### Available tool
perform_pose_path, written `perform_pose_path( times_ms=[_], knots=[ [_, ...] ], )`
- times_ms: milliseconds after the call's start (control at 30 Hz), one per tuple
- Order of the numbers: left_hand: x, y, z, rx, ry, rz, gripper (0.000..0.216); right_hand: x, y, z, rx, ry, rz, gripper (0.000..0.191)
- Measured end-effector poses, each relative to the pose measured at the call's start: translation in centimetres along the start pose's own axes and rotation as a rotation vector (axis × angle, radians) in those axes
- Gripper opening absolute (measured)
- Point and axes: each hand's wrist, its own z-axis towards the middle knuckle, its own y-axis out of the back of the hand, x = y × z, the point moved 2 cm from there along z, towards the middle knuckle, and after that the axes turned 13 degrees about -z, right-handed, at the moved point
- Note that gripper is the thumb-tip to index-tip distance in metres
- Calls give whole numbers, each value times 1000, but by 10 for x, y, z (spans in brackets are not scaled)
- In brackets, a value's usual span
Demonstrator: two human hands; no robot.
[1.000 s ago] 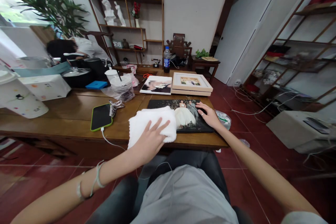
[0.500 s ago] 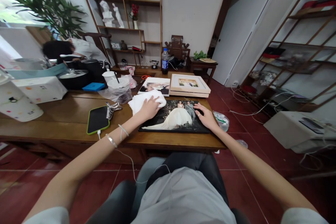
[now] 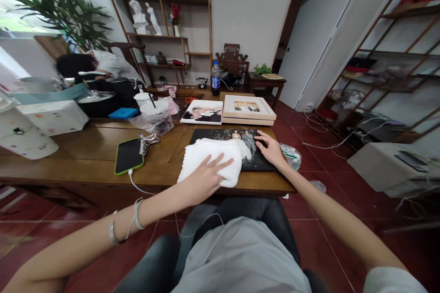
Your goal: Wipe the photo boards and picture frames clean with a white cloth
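Note:
A dark photo print [image 3: 256, 155] of a couple lies flat at the near edge of the wooden table [image 3: 85, 146]. A white towel [image 3: 209, 155] covers its left and near part. My left hand [image 3: 204, 178] lies on the towel with fingers spread flat, pressing it down. My right hand [image 3: 271, 149] rests on the print's right edge, fingers stretched out on the surface.
Behind the print lie another photo [image 3: 202, 112] and stacked light wooden frames [image 3: 248, 110]. A green-cased phone [image 3: 129, 155] on a cable, a hair clip [image 3: 147, 141], bagged cups [image 3: 155, 116] and boxes sit left. A person bends over pots at far left. Shelves stand right.
My left hand has pulled the towel from the print's far left corner back towards me over its near left part. My right hand has stayed on the right edge.

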Motion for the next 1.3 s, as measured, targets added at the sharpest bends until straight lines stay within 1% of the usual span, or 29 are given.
perform_pose_path(
  times_ms=[200, 300, 367, 433, 633, 700, 733, 800, 867, 1067, 1167, 1233, 1300],
  knots=[
    [17, 3, 5, 3, 24, -58, 27, -8, -4, 1, -20, 11, 109, 27],
    [24, 6, 9, -7, 30, -85, 31, -2, -2, 1, -3, 41, 120, 26],
    [34, 9, 16, -20, 43, -87, 30, 4, 1, 0, 21, 58, 89, 26],
    [49, 11, 26, -37, 80, -70, 29, 9, 3, 0, 51, 72, 68, 27],
    [112, 11, 61, -115, 202, -9, 36, 8, 2, 1, 100, 106, 69, 29],
    [124, 10, 67, -134, 215, -23, 38, 6, 1, 2, 98, 97, 65, 30],
    [125, 9, 68, -137, 212, -30, 38, 6, 1, 2, 93, 90, 65, 30],
    [120, 7, 66, -128, 183, -37, 36, 4, 1, 2, 79, 82, 72, 31],
    [105, 6, 60, -101, 133, -43, 33, 3, 1, 2, 69, 79, 83, 31],
    [33, 2, 25, -45, 21, -64, 29, 1, 0, 3, 79, 41, 85, 31],
    [4, 1, 10, -11, -48, -44, 25, 1, 0, 3, 74, 44, 75, 31],
    [-6, 1, 5, 14, -75, -37, 23, 1, 0, 3, 75, 48, 71, 30],
    [-8, 3, 5, 16, -82, -49, 24, 2, -1, 2, 78, 55, 71, 29]
  ],
)
